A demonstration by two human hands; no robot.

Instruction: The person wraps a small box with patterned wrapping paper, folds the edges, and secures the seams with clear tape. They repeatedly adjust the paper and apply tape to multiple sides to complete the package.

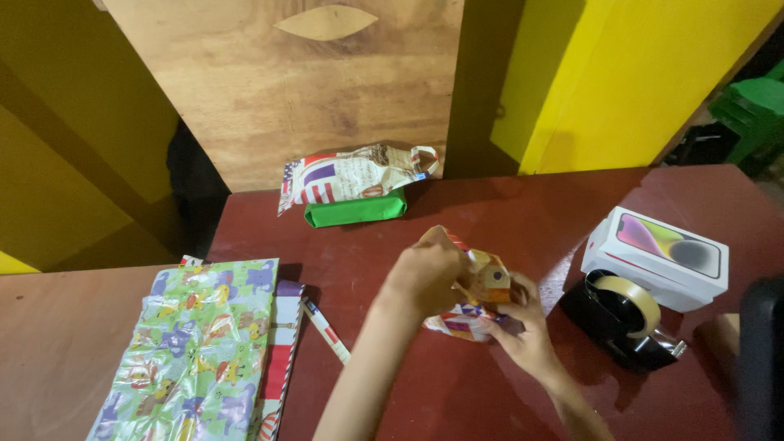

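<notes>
Both hands work a small parcel (pixel 474 306) in patterned wrapping paper at the middle of the dark red surface (pixel 506 220). The left hand (pixel 425 273) has its fingers pinched together on the paper's top fold; the right hand (pixel 523 327) cups the parcel from below, fingers closed on it. A tape dispenser (pixel 629 318) and white box (pixel 657 257) sit toward the right edge, paper sheets (pixel 204 343) at the left edge.

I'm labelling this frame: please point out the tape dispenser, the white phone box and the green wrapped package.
Tape dispenser (pixel 622 320), head view, on its black body beside the roll.
White phone box (pixel 653 260), head view, on its near side.
Green wrapped package (pixel 356 210), head view, on its front face.
</notes>
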